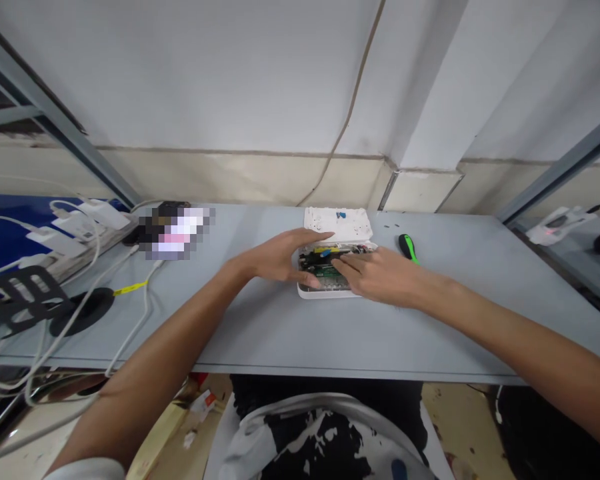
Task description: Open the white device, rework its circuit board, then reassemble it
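The left hand and right hand lie spread, fingertips on the green circuit board in the open white casing, steadying it mid-counter; a green-handled screwdriver sits just beside, within reach

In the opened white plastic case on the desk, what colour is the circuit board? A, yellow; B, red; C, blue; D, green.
D: the circuit board showing inside the white plastic case is green.
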`<state>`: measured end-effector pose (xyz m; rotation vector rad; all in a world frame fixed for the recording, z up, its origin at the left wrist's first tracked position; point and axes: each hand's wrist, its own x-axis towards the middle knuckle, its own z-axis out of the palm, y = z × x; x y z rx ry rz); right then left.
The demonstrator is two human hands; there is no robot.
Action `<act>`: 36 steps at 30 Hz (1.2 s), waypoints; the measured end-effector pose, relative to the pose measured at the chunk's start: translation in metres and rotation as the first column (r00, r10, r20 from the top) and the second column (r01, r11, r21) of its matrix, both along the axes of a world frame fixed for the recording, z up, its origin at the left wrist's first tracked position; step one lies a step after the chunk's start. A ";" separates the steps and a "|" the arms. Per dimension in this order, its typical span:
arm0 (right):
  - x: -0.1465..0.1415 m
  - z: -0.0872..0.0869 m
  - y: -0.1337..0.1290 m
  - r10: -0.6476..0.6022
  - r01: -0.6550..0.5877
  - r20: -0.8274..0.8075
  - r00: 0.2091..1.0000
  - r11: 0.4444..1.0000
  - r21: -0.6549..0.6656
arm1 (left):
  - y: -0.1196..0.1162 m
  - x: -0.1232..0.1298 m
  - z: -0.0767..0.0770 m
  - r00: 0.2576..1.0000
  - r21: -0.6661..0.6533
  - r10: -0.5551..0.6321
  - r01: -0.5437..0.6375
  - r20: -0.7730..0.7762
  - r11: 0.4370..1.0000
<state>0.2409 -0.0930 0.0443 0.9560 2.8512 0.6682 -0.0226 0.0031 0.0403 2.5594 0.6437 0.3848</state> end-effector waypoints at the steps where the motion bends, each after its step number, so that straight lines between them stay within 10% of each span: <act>1: 0.000 -0.003 0.000 0.008 -0.008 -0.011 1.000 0.999 0.042 | 0.001 -0.001 -0.001 1.000 -0.020 0.009 -0.009 -0.005 1.000; 10: 0.004 -0.029 0.011 0.145 -0.111 -0.169 0.975 0.974 0.199 | -0.004 0.002 -0.001 0.999 -0.013 -0.015 0.015 -0.029 1.000; 17: 0.030 -0.046 0.012 0.382 -0.084 -0.568 0.729 0.874 0.480 | -0.003 -0.001 0.001 0.998 -0.051 -0.037 0.040 0.050 0.998; 22: 0.025 -0.049 0.005 -0.032 0.163 -0.974 0.225 0.987 0.006 | 0.006 -0.004 0.002 0.999 -0.069 0.007 -0.004 0.042 0.998; 27: 0.019 -0.050 0.014 -0.405 -0.077 -0.841 -0.358 0.911 -0.406 | 0.011 0.001 -0.014 0.998 0.032 0.001 0.001 -0.069 0.999; 36: 0.023 -0.051 0.024 -0.583 -0.372 -0.558 -0.591 0.810 -0.452 | 0.015 0.009 -0.026 0.999 0.166 0.010 -0.003 -0.039 0.986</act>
